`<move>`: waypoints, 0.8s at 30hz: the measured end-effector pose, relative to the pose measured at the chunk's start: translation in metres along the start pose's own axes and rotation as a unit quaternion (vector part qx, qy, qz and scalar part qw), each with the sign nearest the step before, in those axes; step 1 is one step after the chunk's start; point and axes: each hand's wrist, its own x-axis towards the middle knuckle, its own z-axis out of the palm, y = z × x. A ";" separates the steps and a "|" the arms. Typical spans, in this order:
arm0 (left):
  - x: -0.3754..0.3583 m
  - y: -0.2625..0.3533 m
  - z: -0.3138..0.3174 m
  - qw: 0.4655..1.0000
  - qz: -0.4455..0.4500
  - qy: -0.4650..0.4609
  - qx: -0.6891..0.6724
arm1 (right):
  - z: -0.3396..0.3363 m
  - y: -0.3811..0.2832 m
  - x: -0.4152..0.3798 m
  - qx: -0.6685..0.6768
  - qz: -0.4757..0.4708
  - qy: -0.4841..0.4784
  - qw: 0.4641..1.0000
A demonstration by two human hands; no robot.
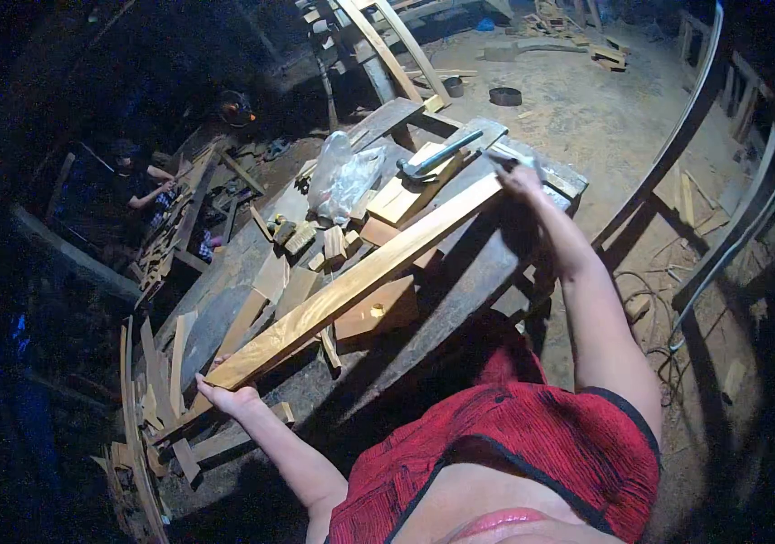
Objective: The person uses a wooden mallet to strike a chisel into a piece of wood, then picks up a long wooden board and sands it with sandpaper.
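A long, pale wooden plank [365, 276] slants across the workbench. My left hand [232, 399] is closed around its near left end, with fingers partly underneath. At the far right end, my right hand [522, 179] is closed and slightly blurred; something pale and greyish shows by its fingers, too smeared to name. Just beyond the plank, a claw hammer [442, 156] lies on wood pieces. A brush [300, 238] and small wood blocks [334, 243] sit near a clear plastic bag [344, 177]. Below the plank is a flat board with a hole [378, 308].
The workbench [442, 331] has a worn grey top. Wood offcuts [165, 363] crowd its left end. Another person [147, 186] sits among timber at the left. A wooden frame [397, 50] leans at the back. Cables [664, 344] and scraps lie on the floor to the right.
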 end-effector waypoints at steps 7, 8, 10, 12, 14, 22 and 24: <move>0.002 0.001 0.004 1.000 0.006 -0.009 0.009 | -0.011 -0.015 -0.016 0.035 0.073 -0.020 0.997; 0.004 0.000 0.001 1.000 0.006 -0.029 0.007 | -0.007 -0.027 -0.024 0.032 0.065 -0.025 0.997; 0.010 -0.005 -0.005 0.999 -0.001 -0.037 -0.005 | 0.013 -0.058 -0.055 -0.014 -0.152 0.124 0.980; 0.017 -0.008 -0.010 1.000 0.008 -0.023 -0.002 | 0.019 -0.114 -0.092 0.145 -0.211 0.133 0.957; 0.016 -0.011 -0.007 1.000 0.021 0.000 0.004 | 0.031 -0.169 -0.135 0.106 -0.333 0.239 0.906; 0.014 -0.014 -0.025 0.998 -0.021 -0.040 -0.048 | -0.038 -0.394 -0.346 0.215 -0.571 -0.091 0.787; 0.040 -0.025 -0.071 0.894 -0.113 -0.341 -0.268 | -0.039 -0.426 -0.370 0.272 -0.626 -0.081 0.726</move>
